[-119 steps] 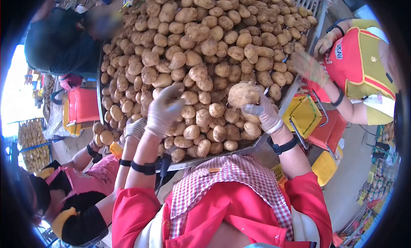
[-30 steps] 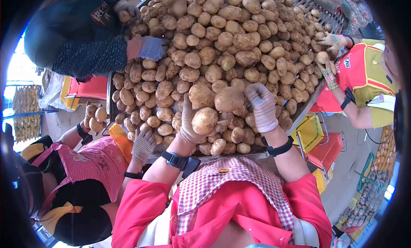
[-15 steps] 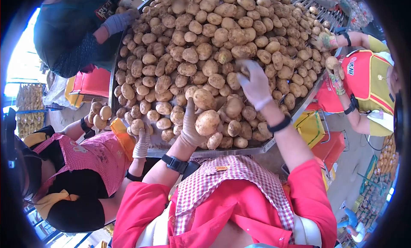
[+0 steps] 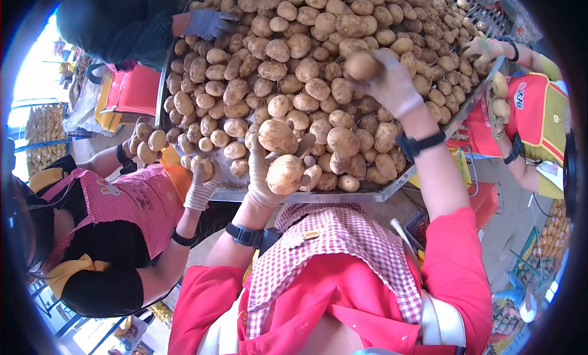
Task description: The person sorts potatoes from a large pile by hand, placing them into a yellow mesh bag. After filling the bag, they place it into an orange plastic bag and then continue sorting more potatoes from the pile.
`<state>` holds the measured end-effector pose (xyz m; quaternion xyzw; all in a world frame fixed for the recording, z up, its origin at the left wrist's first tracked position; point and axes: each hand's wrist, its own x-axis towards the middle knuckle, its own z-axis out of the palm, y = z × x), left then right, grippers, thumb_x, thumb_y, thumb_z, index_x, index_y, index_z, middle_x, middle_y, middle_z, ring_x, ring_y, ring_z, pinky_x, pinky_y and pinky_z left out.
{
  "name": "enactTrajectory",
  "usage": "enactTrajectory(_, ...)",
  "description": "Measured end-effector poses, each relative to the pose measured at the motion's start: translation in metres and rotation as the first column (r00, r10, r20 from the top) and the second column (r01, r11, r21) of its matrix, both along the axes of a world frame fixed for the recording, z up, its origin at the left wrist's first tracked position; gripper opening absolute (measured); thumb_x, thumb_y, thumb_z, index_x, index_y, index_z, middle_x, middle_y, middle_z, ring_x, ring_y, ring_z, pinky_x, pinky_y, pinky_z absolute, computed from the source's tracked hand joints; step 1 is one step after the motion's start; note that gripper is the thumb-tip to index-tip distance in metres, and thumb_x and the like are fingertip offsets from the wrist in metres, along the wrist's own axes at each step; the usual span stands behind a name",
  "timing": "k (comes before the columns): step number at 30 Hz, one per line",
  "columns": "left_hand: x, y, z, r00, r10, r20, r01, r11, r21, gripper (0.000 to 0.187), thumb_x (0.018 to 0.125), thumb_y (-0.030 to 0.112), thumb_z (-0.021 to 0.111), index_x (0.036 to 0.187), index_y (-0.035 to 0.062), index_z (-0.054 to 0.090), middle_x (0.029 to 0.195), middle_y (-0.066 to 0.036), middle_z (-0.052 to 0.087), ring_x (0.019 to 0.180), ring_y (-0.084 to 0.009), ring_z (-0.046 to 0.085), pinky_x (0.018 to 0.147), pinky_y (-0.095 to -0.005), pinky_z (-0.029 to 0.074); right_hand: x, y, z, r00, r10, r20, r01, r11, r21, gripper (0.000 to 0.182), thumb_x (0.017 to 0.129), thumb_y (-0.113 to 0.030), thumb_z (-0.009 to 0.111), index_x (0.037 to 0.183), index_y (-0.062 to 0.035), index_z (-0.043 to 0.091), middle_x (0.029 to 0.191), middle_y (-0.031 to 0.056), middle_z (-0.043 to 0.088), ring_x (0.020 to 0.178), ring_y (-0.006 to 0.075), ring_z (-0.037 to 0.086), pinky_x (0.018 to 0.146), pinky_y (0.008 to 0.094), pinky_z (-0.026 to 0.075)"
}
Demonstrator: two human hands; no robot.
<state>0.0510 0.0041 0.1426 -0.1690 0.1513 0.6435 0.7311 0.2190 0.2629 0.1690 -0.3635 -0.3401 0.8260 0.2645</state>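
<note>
My left hand (image 4: 260,178), in a pale glove, is closed around two large potatoes at the near edge of the heap. The upper potato (image 4: 277,137) rests against the fingers, and the lower potato (image 4: 285,174) sits by the palm. Further right, my gloved right hand (image 4: 394,85) grips a single brown potato (image 4: 361,66), held over the pile and slightly blurred. Beneath both hands spreads a big heap of potatoes (image 4: 288,67), some with soil on them, on a metal-edged table (image 4: 343,197).
At left, a co-worker's gloved hand (image 4: 201,189) holds a potato, the other hand several. A blue-gloved hand (image 4: 211,24) reaches in from the far left. Another co-worker (image 4: 533,110) holds potatoes at right. Red crates (image 4: 131,99) stand beside the table.
My right hand has taken hold of a potato and moved right and up. My left hand has shifted slightly left, still holding potatoes. The blue-gloved hand has moved over the heap.
</note>
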Motion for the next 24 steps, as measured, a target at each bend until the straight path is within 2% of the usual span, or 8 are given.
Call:
enactTrajectory(4, 0.0, -0.009, -0.001, 0.997, 0.009, 0.079, -0.009, 1.0, -0.006, 0.08, 0.079, 0.076, 0.059, 0.133, 0.0169, 0.053, 0.142, -0.018, 0.047, 0.103, -0.0407, 0.062, 0.083, -0.0567, 0.054, 0.06, -0.052, -0.008, 0.997, -0.008, 0.073, -0.005, 0.985, 0.173, 0.014, 0.089, -0.006, 0.056, 0.102, -0.0005, 0.057, 0.094, 0.0164, 0.067, 0.076, 0.024, 0.066, 0.066, 0.0345, 0.058)
enactTrajectory(6, -0.002, -0.008, -0.001, 0.991, -0.048, 0.126, 0.042, 0.998, 0.051, 0.081, 0.079, 0.078, 0.058, 0.132, 0.0161, 0.054, 0.143, -0.018, 0.046, 0.105, -0.0419, 0.06, 0.083, -0.0561, 0.053, 0.063, -0.085, -0.026, 0.864, -0.004, 0.503, -0.257, 0.856, 0.449, 0.029, 0.084, -0.017, 0.07, 0.108, -0.0043, 0.061, 0.087, 0.0099, 0.066, 0.075, 0.0204, 0.066, 0.067, 0.0327, 0.055)
enactTrajectory(8, -0.003, -0.005, -0.008, 0.991, -0.085, 0.106, 0.079, 0.995, 0.065, 0.084, 0.079, 0.078, 0.058, 0.135, 0.0164, 0.05, 0.143, -0.018, 0.046, 0.107, -0.0419, 0.059, 0.083, -0.0561, 0.053, 0.05, -0.114, -0.025, 0.657, -0.283, 0.699, -0.662, 0.226, 0.714, 0.061, 0.074, -0.043, 0.081, 0.119, -0.006, 0.061, 0.09, 0.013, 0.068, 0.09, 0.0245, 0.068, 0.079, 0.0352, 0.055)
enactTrajectory(11, -0.002, 0.001, -0.005, 0.978, -0.145, 0.147, 0.141, 0.989, 0.038, 0.088, 0.079, 0.078, 0.057, 0.139, 0.0147, 0.045, 0.143, -0.018, 0.046, 0.108, -0.0399, 0.058, 0.082, -0.0546, 0.053, 0.038, -0.131, -0.035, 0.414, -0.259, 0.873, -0.798, 0.357, 0.485, 0.06, 0.079, -0.047, 0.075, 0.12, -0.006, 0.06, 0.092, 0.0147, 0.069, 0.093, 0.0266, 0.068, 0.082, 0.0364, 0.055)
enactTrajectory(14, -0.003, 0.002, -0.002, 0.976, -0.156, 0.154, 0.144, 0.986, 0.086, 0.086, 0.084, 0.077, 0.049, 0.143, 0.0152, 0.042, 0.147, -0.02, 0.042, 0.11, -0.0437, 0.06, 0.088, -0.0625, 0.053, 0.045, -0.124, -0.033, 0.802, -0.05, 0.595, -0.391, 0.709, 0.586, 0.053, 0.087, -0.043, 0.066, 0.12, -0.0027, 0.06, 0.091, 0.0135, 0.069, 0.085, 0.0234, 0.068, 0.074, 0.0346, 0.056)
enactTrajectory(15, -0.002, 0.004, 0.001, 0.975, -0.158, 0.155, 0.141, 0.983, 0.116, 0.086, 0.085, 0.077, 0.049, 0.144, 0.0152, 0.041, 0.147, -0.02, 0.042, 0.111, -0.0429, 0.06, 0.089, -0.0621, 0.053, 0.057, -0.123, -0.021, 0.942, 0.167, 0.292, -0.226, 0.957, 0.181, 0.052, 0.089, -0.042, 0.064, 0.12, -0.0004, 0.06, 0.092, 0.0135, 0.069, 0.08, 0.0208, 0.067, 0.069, 0.0318, 0.055)
enactTrajectory(16, -0.001, 0.007, 0.003, 0.975, -0.16, 0.156, 0.137, 0.979, 0.148, 0.086, 0.085, 0.077, 0.05, 0.144, 0.0153, 0.04, 0.147, -0.019, 0.042, 0.111, -0.0421, 0.06, 0.09, -0.0616, 0.052, 0.065, -0.123, -0.003, 0.979, 0.171, -0.11, -0.197, 0.929, -0.313, 0.051, 0.091, -0.04, 0.062, 0.12, 0.002, 0.059, 0.094, 0.0135, 0.069, 0.074, 0.0182, 0.066, 0.064, 0.0291, 0.055)
enactTrajectory(24, 0.048, 0.029, 0.026, 0.956, -0.24, 0.168, 0.201, 0.955, 0.22, 0.098, 0.083, 0.08, 0.048, 0.15, 0.0111, 0.03, 0.152, -0.019, 0.034, 0.136, -0.0411, 0.04, 0.101, -0.0668, 0.042, 0.107, -0.138, 0.027, 0.973, 0.125, -0.196, -0.145, 0.985, -0.094, 0.056, 0.088, -0.042, 0.067, 0.123, 0.0006, 0.057, 0.093, 0.0078, 0.066, 0.067, 0.0128, 0.062, 0.058, 0.0238, 0.052)
